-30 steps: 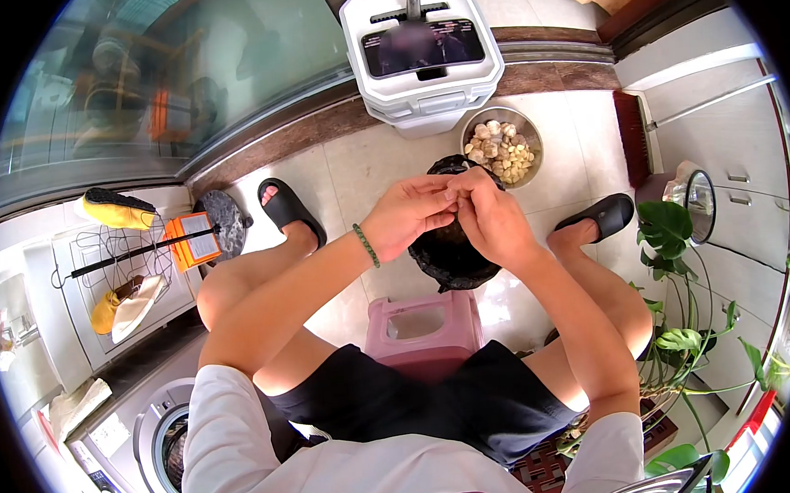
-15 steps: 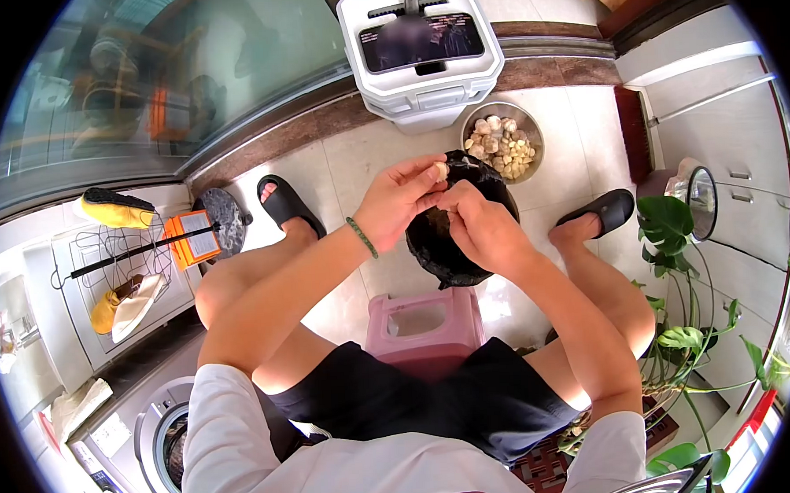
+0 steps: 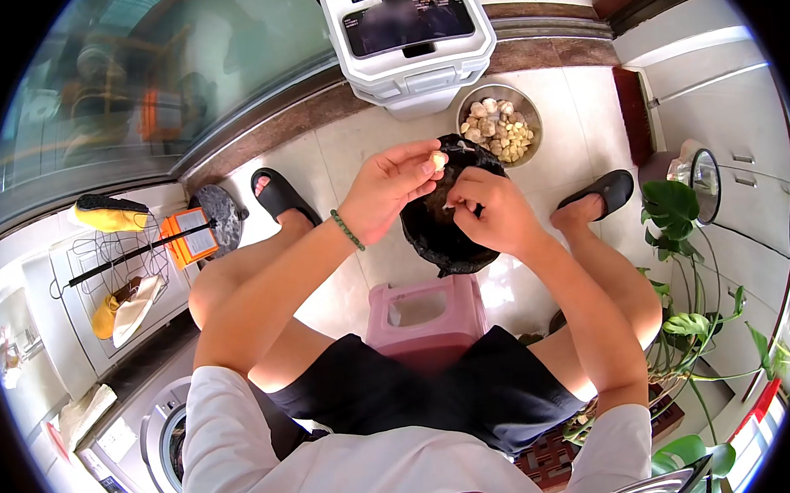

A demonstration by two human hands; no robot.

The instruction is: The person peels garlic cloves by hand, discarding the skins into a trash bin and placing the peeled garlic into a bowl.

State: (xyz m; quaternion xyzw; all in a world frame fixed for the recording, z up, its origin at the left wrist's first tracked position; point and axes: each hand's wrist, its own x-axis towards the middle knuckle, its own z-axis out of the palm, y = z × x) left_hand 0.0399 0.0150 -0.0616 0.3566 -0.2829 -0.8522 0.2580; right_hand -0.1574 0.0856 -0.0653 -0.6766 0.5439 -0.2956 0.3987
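Between thumb and fingers, my left hand [image 3: 390, 189] pinches a pale garlic clove [image 3: 438, 160]; a green bead bracelet is on that wrist. My right hand [image 3: 494, 211] is closed over the black-lined bin [image 3: 443, 244], apart from the left. A small pale scrap seems to show at its fingertips, too small to make out. Behind the bin, a metal bowl [image 3: 536, 117] on the floor holds garlic bulbs and peeled cloves.
A pink stool [image 3: 426, 316] stands before my lap. Beyond the bowl is a white bucket-like appliance [image 3: 413, 61]. Shoes hang on a wire rack [image 3: 117, 250] at left. A leafy plant [image 3: 675, 208] and cabinets [image 3: 725, 135] are at right.
My hands have moved apart. The left went up and left with the clove; the right lowered over the bin. The view has shifted slightly.
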